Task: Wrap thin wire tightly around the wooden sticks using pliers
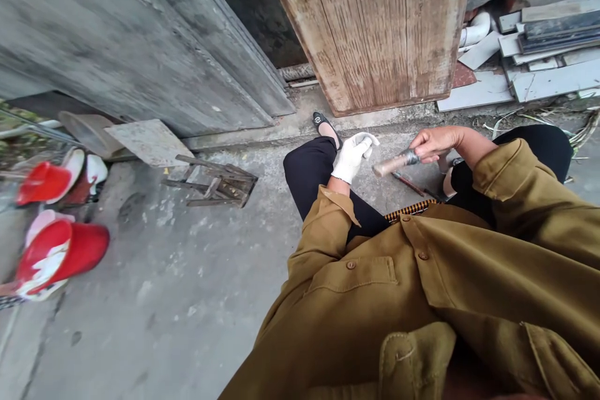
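Observation:
My left hand (351, 157), in a white glove, is held over my left knee with its fingers curled together. What it pinches, if anything, is too small to make out. In my bare right hand (437, 142) is a short, pale brown cylinder (391, 164) with a grey wrapped band near my fingers. Its free end points left toward the gloved hand, a small gap apart from it. Below the cylinder, a thin reddish-brown stick (409, 184) lies low between my legs, partly hidden by my clothes.
A wooden door panel (375, 31) stands ahead, beside a grey wall (140, 31). To my left, a small wooden stool (220, 184) lies tipped on the concrete. Red buckets (89, 247) are at far left. Stacked tiles and boards (553, 56) lie at right.

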A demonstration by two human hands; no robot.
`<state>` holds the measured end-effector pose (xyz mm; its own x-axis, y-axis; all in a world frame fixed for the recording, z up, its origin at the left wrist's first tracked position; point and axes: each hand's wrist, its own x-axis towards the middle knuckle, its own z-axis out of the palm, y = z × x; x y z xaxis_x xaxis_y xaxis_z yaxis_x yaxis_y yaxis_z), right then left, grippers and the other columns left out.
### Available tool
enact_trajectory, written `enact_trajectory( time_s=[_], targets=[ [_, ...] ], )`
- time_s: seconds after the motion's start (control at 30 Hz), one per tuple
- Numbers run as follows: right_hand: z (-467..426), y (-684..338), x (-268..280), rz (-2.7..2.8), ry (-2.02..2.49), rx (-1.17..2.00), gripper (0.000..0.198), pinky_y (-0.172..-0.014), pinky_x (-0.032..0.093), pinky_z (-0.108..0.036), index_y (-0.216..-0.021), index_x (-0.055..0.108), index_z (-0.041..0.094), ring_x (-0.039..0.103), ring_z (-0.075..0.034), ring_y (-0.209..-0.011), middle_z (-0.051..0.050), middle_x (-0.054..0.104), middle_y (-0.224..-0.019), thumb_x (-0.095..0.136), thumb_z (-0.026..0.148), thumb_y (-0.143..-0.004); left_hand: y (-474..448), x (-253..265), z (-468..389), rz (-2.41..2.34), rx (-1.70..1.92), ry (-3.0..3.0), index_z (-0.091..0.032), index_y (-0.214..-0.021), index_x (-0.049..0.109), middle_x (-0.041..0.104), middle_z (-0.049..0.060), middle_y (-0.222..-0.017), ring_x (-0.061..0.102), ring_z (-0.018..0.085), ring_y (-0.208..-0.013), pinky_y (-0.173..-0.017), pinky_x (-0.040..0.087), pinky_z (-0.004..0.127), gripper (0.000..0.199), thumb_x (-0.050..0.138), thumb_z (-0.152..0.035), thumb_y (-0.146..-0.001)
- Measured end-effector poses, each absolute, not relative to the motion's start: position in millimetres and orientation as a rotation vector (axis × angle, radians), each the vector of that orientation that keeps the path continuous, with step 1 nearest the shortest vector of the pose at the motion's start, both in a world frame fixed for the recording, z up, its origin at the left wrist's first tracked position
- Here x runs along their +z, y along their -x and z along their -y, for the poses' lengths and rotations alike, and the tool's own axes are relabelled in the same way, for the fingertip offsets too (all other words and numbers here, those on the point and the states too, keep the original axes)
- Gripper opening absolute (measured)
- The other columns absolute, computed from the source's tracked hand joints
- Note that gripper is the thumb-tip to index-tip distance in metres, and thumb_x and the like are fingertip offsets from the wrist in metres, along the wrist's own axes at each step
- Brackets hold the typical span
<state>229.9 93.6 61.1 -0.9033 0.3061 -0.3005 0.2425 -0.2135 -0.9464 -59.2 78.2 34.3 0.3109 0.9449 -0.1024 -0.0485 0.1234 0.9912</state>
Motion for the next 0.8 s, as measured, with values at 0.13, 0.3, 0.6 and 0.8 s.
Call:
enact_trajectory(
  time_s=[0.13, 0.3, 0.6, 0.8],
  targets=[
    [-91.4, -226.1, 66.1, 1.560, 0.724, 2.080, 0.067, -0.045, 0.036, -0.020, -0.067, 0.050, 0.017, 0.047, -0.006, -0.042, 0.001, 0.057, -0.055, 0.081, 0.076, -0.079, 51.8, 29.1, -76.5, -1.012, 0.901, -1.158, -0.017, -0.082, 0.068, 0.055, -0.003, -0.061, 0.042, 0.007, -0.050, -0.049, 0.030, 0.021, 0.031, 0.077, -0.047, -0.084],
    [-91.5, -202.3, 62.4, 1.210, 1.059, 1.880, 0.073, -0.038, 0.035, -0.021, -0.070, 0.047, 0.021, 0.046, -0.008, -0.040, 0.002, 0.056, -0.053, 0.085, 0.083, -0.065, 36.4, 23.1, -70.1, -0.894, 1.014, -1.002, -0.018, -0.093, 0.071, 0.054, -0.004, -0.064, 0.037, 0.005, -0.050, -0.047, 0.025, 0.020, 0.028, 0.073, -0.046, -0.091],
    [-86.1, -177.0, 53.9, 1.367, 1.288, 1.409, 0.069, -0.038, 0.028, -0.022, -0.065, 0.051, 0.019, 0.040, -0.006, -0.040, 0.002, 0.051, -0.050, 0.074, 0.083, -0.080, 6.6, 29.7, -68.4, -1.008, 1.264, -0.839, -0.020, -0.104, 0.070, 0.056, -0.005, -0.070, 0.044, 0.004, -0.056, -0.047, 0.030, 0.016, 0.025, 0.083, -0.036, -0.089],
    [-82.6, -174.7, 57.0, 1.480, 1.323, 1.380, 0.065, -0.041, 0.030, -0.021, -0.064, 0.052, 0.018, 0.044, -0.006, -0.042, 0.002, 0.053, -0.053, 0.073, 0.076, -0.087, 6.3, 31.3, -77.0, -1.000, 1.280, -0.694, -0.020, -0.104, 0.070, 0.055, -0.005, -0.072, 0.044, 0.003, -0.056, -0.049, 0.031, 0.016, 0.018, 0.081, -0.026, -0.092]
  ],
)
